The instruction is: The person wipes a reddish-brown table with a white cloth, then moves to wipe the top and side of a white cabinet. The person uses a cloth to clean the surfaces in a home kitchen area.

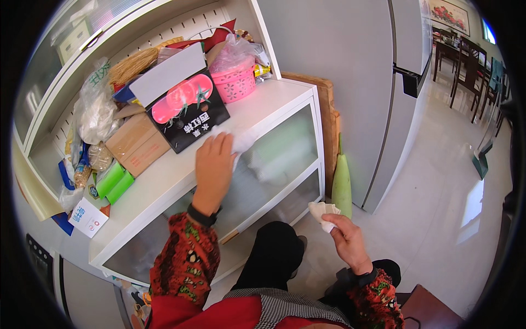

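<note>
My left hand (214, 166) presses a white tissue or cloth (242, 141) onto the front of the white cabinet top (181, 166). The white piece is partly blurred, and part of it drapes over the edge. In front of the frosted-glass doors, my right hand (348, 240) pinches a crumpled off-white tissue or cloth (324, 212) between thumb and fingers. Just behind my left hand stands a black carton (193, 119) printed with tomatoes, its white flap raised. A brown cardboard box (137, 144) sits beside it.
A pink basket (234, 84) holds plastic bags. Farther left are a straw brush (133, 66), a filled plastic bag (96, 119), green boxes (115, 183) and a white card (88, 218). Right of the cabinet are a wooden board (327, 107), a green gourd (342, 185) and a grey refrigerator (341, 53).
</note>
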The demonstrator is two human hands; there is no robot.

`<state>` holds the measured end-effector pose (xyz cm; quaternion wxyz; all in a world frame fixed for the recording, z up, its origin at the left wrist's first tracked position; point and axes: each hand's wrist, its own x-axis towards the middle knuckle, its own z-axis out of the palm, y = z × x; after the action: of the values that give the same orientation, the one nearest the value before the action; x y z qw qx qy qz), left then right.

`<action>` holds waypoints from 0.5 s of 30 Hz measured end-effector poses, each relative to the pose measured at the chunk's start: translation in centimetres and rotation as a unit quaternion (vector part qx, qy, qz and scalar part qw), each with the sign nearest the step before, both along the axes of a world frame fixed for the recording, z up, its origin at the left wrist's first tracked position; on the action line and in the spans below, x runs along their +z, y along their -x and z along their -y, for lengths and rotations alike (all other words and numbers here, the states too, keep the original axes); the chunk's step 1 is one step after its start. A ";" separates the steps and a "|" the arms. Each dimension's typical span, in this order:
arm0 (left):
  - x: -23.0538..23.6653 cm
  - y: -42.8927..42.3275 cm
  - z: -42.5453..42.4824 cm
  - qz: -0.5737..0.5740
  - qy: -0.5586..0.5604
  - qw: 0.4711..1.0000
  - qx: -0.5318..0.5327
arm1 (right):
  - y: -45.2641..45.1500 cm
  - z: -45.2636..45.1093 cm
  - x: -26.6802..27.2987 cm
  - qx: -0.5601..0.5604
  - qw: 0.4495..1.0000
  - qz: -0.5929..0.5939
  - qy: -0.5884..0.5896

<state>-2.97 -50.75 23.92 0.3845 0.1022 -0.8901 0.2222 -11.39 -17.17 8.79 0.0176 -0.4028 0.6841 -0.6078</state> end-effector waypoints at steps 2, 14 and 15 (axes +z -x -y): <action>0.1 4.4 -0.3 0.015 -0.003 1.000 -0.020 | 0.1 -0.1 0.5 0.010 1.000 -0.013 -0.004; 0.9 28.0 -2.4 0.054 -0.015 0.996 -0.068 | 0.8 -0.9 0.8 0.007 1.000 0.010 0.000; 0.8 27.9 -2.4 0.050 -0.006 0.995 -0.082 | 0.8 -1.0 0.7 0.006 1.000 0.014 -0.007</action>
<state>-30.88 -48.31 24.74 0.3560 0.0201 -0.9148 0.1897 -12.22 -16.20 9.49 0.0337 -0.3979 0.6859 -0.6083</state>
